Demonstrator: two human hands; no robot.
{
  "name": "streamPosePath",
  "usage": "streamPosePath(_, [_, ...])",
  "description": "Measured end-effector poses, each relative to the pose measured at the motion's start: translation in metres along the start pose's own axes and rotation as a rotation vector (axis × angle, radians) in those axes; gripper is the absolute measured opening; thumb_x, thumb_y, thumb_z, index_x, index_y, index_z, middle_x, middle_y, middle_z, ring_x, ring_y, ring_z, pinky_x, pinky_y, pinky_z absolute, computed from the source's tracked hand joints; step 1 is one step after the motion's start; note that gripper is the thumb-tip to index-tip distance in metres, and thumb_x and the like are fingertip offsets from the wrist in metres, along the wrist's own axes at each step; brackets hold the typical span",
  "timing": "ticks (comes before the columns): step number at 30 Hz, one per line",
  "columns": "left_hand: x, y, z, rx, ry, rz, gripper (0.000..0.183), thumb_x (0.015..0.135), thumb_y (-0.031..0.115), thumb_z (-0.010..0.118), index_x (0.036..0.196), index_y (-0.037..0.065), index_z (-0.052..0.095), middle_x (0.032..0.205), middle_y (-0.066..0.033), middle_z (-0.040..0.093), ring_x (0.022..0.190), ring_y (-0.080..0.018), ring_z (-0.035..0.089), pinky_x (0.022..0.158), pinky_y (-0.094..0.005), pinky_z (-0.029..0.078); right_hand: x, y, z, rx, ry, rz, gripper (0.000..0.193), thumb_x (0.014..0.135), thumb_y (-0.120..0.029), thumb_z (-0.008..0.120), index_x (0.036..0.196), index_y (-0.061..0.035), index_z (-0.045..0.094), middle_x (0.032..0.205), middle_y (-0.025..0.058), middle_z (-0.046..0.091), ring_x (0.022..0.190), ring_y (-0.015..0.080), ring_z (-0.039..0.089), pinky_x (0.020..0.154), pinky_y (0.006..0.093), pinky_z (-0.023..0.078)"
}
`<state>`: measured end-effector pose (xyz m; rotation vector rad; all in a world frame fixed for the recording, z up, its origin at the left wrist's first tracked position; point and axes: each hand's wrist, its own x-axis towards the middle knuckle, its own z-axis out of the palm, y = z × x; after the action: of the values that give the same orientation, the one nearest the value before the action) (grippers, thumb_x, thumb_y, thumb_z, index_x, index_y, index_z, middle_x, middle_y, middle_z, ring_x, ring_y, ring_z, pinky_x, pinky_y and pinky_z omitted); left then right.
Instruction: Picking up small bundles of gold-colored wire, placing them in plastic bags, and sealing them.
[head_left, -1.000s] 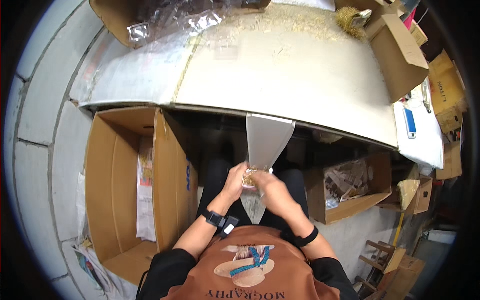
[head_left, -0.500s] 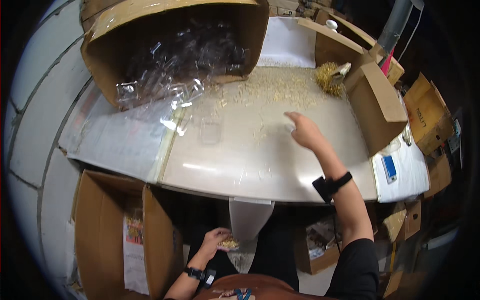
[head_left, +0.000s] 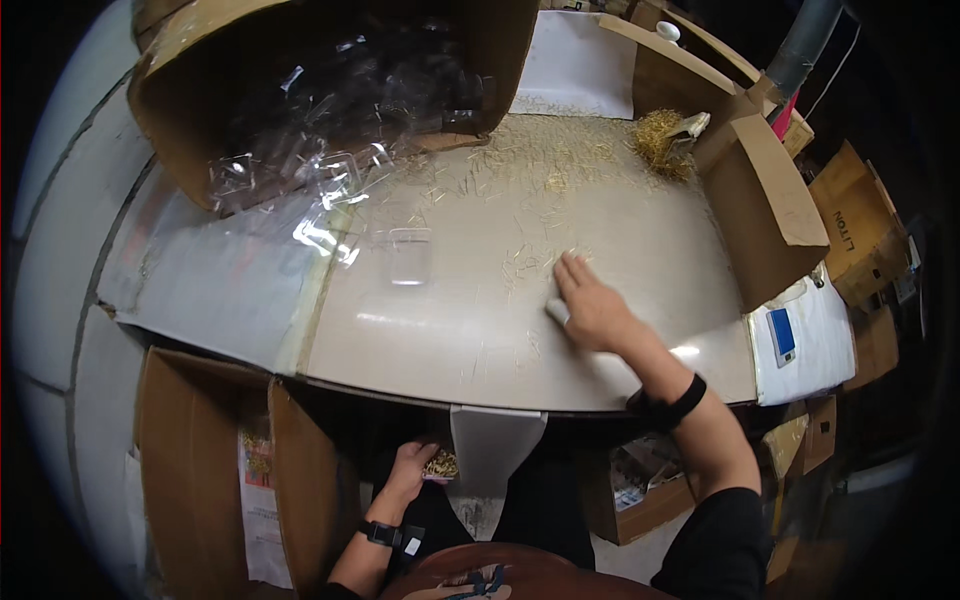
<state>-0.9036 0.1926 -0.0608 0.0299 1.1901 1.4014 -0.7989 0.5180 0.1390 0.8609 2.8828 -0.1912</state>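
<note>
My right hand [head_left: 598, 312] is low over the pale tabletop [head_left: 430, 345] with its fingers stretched out; something white covers the thumb. Just beyond its fingertips lie thin gold-coloured pins [head_left: 522, 265], loosely strewn. Many more pins [head_left: 550, 160] spread across the back of the table, beside a dense gold clump [head_left: 660, 145]. Down by my lap, left of a white chute [head_left: 498, 435] at the table's front edge, my left hand [head_left: 407, 470] grips a small box of gold pieces [head_left: 441, 464]. A clear plastic box [head_left: 410, 257] rests alone on the table.
A big cardboard box [head_left: 180, 110] lies tipped at the back left, clear plastic boxes [head_left: 340, 175] spilling out. Cardboard walls [head_left: 770, 190] border the right side. Beyond them is a blue-and-white device [head_left: 781, 335] on a white cloth. An open carton [head_left: 190, 450] stands below left.
My right hand has come nearer and slightly left across the table, its fingers now extended together rather than pointing. The left hand with its box has shifted slightly left; the view has moved too.
</note>
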Motion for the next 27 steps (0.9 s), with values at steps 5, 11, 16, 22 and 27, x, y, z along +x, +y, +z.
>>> streamPosePath(5, [-0.025, 0.006, 0.018, -0.047, -0.121, 0.103, 0.031, 0.098, 0.020, 0.040, 0.105, -0.004, 0.058, 0.085, -0.0127, 0.065, 0.067, -0.0179, 0.066, 0.050, -0.0296, 0.057, -0.061, -0.052, 0.009, 0.283, 0.107, -0.097, 0.054, 0.093, -0.027, 0.046, 0.136, 0.0043, 0.034, 0.144, 0.0230, 0.030, 0.136, 0.0352, 0.026, 0.109, 0.0378, 0.029])
streamPosePath(11, [-0.047, -0.009, 0.021, -0.042, -0.101, 0.058, 0.037, 0.099, 0.029, 0.039, 0.107, -0.002, 0.058, 0.090, -0.0130, 0.064, 0.074, -0.0223, 0.068, 0.053, -0.0313, 0.058, 0.006, -0.024, 0.024, 0.410, 0.318, 0.024, 0.057, 0.093, -0.033, 0.046, 0.140, -0.0052, 0.032, 0.148, 0.0194, 0.026, 0.136, 0.0331, 0.026, 0.109, 0.0379, 0.028])
streamPosePath(16, [-0.048, -0.019, 0.024, 0.026, -0.112, 0.096, 0.039, 0.099, 0.030, 0.036, 0.108, -0.003, 0.057, 0.093, -0.0125, 0.063, 0.076, -0.0199, 0.066, 0.053, -0.0306, 0.058, -0.004, -0.067, 0.008, 0.128, 0.043, -0.186, 0.057, 0.093, -0.036, 0.045, 0.141, -0.0081, 0.033, 0.148, 0.0161, 0.027, 0.136, 0.0323, 0.027, 0.108, 0.0384, 0.029])
streamPosePath(22, [-0.047, -0.018, 0.026, 0.040, -0.073, 0.104, 0.039, 0.099, 0.028, 0.037, 0.106, -0.004, 0.057, 0.089, -0.0118, 0.062, 0.073, -0.0197, 0.066, 0.056, -0.0306, 0.057, -0.059, -0.038, 0.027, 0.644, 0.299, -0.035, 0.049, 0.091, -0.030, 0.051, 0.135, -0.0111, 0.044, 0.141, 0.0150, 0.040, 0.134, 0.0303, 0.033, 0.109, 0.0355, 0.028])
streamPosePath(27, [-0.030, -0.035, 0.032, -0.011, -0.042, 0.135, 0.035, 0.099, 0.026, 0.039, 0.098, -0.003, 0.058, 0.087, -0.0101, 0.062, 0.075, -0.0180, 0.064, 0.062, -0.0299, 0.055, -0.048, -0.093, 0.044, 0.546, 0.430, -0.045, 0.050, 0.086, -0.027, 0.058, 0.133, -0.0135, 0.048, 0.139, 0.0123, 0.044, 0.133, 0.0317, 0.035, 0.109, 0.0417, 0.027])
